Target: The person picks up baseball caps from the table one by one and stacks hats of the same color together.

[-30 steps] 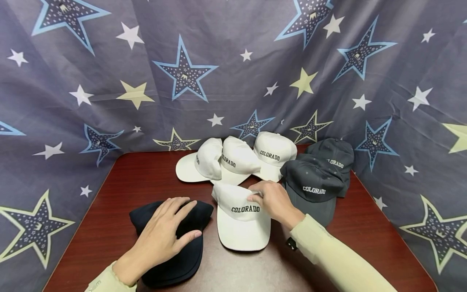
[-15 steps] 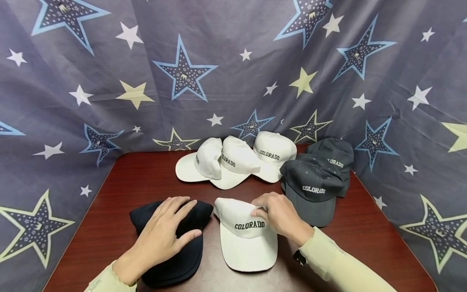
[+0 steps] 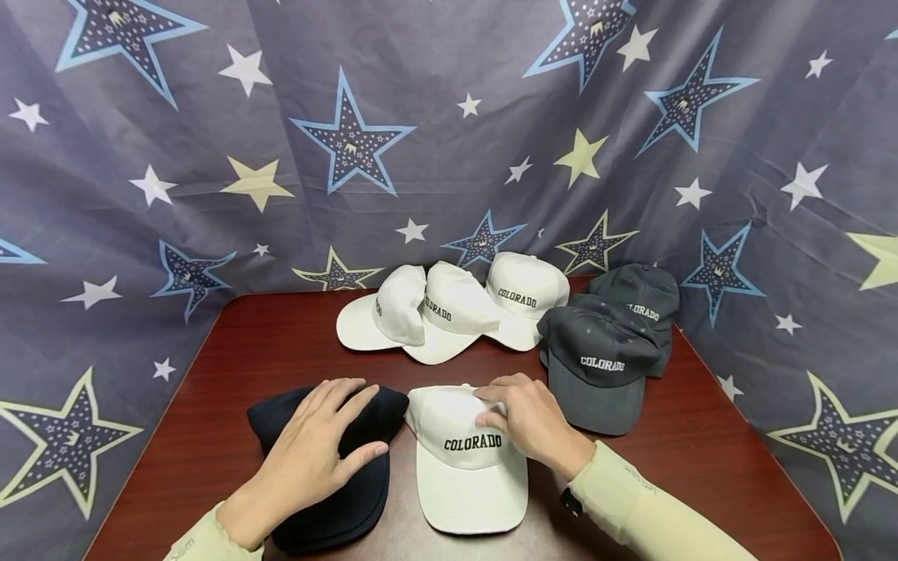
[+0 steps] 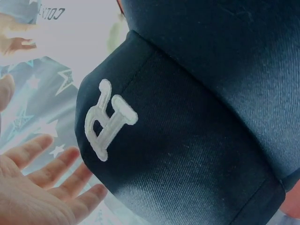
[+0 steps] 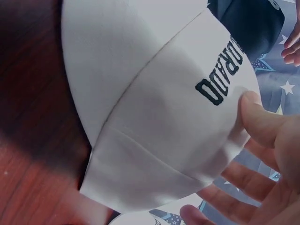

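A navy baseball cap (image 3: pixel 337 516) lies near the front left of the table, brim toward me. My left hand (image 3: pixel 316 448) rests over its crown with fingers spread and straight. In the left wrist view a white raised letter (image 4: pixel 108 119) shows on the cap, and the fingertips are right at the crown's edge. To its right sits a white COLORADO cap (image 3: pixel 471 499), brim also toward me. My right hand (image 3: pixel 532 421) holds that cap's crown at the upper right, thumb (image 5: pixel 255 110) on the front panel and the fingers over the far side.
Three white caps (image 3: pixel 452 308) stand in an overlapping row at the back of the reddish table (image 3: pixel 266 335). Two dark grey COLORADO caps (image 3: pixel 596 397) overlap at the right, close to my right hand. A star-patterned cloth (image 3: pixel 421 101) hangs behind and at the sides.
My right hand has drawn the white cap toward me from the back row, then slightly left, beside the navy cap. The left hand has stayed in place.
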The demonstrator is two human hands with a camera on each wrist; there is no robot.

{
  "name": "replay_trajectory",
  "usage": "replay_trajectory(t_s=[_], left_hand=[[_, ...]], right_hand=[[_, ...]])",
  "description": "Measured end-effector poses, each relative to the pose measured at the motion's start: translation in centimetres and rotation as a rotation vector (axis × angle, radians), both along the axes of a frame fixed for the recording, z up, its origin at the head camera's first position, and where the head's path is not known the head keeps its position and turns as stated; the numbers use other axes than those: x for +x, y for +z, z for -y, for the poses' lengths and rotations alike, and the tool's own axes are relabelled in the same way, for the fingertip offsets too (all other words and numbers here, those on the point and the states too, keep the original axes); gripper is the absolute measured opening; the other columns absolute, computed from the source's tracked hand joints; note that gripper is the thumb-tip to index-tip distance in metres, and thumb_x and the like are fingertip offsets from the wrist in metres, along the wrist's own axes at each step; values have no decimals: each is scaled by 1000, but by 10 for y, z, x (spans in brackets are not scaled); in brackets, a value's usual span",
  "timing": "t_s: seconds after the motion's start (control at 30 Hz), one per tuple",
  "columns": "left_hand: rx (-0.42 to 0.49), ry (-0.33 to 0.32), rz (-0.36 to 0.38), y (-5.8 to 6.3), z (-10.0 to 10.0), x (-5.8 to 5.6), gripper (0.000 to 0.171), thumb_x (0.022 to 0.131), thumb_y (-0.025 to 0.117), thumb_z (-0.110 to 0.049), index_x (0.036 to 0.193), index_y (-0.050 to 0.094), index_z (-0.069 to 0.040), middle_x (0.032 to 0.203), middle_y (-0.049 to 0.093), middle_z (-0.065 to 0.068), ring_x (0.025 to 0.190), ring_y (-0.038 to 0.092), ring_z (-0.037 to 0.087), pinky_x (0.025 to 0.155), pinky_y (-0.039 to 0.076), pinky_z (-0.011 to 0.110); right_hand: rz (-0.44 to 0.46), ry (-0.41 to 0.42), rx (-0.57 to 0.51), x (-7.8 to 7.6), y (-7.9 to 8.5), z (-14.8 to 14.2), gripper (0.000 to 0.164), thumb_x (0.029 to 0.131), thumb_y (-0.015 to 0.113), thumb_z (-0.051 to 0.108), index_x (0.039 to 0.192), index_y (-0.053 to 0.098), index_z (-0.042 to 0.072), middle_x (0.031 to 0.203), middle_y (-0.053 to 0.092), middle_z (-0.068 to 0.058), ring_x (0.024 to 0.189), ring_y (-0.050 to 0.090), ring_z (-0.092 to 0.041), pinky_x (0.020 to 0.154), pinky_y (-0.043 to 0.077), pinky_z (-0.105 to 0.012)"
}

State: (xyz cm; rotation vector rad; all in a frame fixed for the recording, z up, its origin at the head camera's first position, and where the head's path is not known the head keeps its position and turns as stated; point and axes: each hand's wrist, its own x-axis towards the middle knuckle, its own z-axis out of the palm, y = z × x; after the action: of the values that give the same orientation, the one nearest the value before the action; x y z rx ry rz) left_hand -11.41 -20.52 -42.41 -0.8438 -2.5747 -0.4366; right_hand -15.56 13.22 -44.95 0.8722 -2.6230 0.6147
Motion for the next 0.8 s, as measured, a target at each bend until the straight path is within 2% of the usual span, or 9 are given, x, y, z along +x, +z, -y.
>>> replay_trajectory(t_s=[0.8], left_hand=[[5, 1, 3, -5, 0, 2, 73, 86, 80, -50, 143, 60, -9, 140, 56, 14, 133, 49, 34, 114, 36, 57]], right_hand=[[20, -3, 30, 3, 8, -2, 51, 78, 86, 37, 121, 76, 12, 116, 74, -4, 103, 69, -26, 83, 55, -47]])
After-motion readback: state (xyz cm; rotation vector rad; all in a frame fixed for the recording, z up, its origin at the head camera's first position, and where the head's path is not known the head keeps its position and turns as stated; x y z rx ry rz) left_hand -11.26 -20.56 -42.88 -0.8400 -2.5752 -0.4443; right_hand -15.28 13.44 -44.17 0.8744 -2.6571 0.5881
